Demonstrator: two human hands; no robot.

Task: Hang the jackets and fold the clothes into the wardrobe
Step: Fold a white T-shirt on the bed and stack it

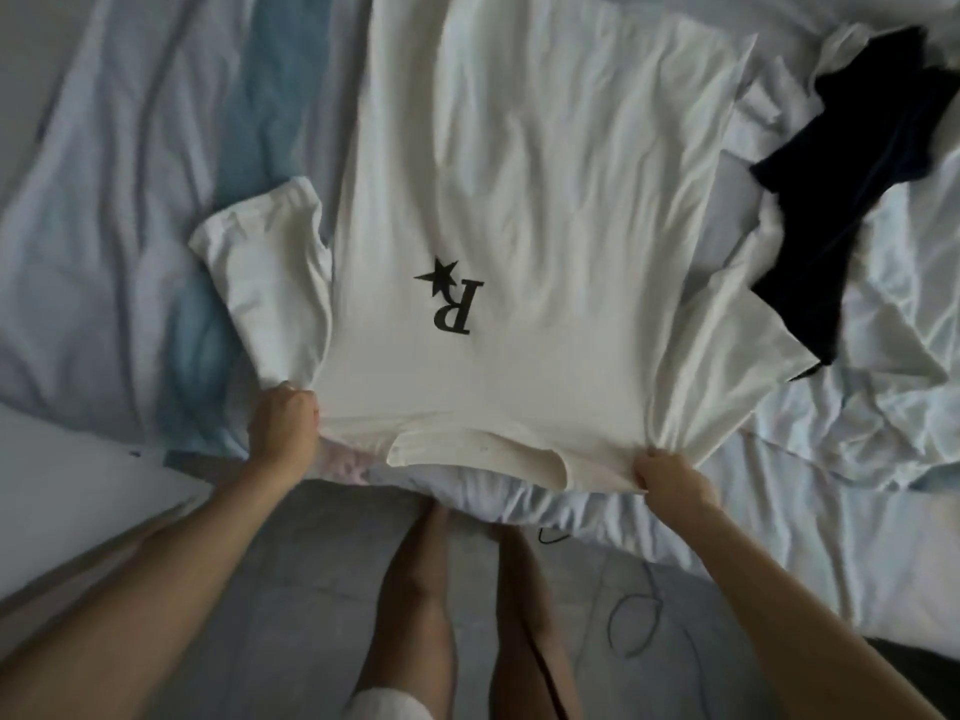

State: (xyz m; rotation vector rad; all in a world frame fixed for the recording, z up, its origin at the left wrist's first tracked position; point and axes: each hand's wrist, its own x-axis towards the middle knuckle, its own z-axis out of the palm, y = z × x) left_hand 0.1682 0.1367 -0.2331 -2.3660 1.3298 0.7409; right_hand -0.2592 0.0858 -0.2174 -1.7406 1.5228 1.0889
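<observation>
On the bed [104,210], T-shirt [530,210] in hands [284,428] [670,475]

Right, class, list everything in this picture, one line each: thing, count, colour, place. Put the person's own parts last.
Sheet: one, white with a pale blue band, across the upper picture.
T-shirt: one, white with black star-and-R print, spread on the sheet, centre.
Dark garment: one, navy or black, crumpled, right.
Cable: one, dark, on the grey floor, lower right.
Left hand: one, gripping the T-shirt's near left corner.
Right hand: one, gripping its near right corner.
Legs: two, bare, bottom centre.
</observation>
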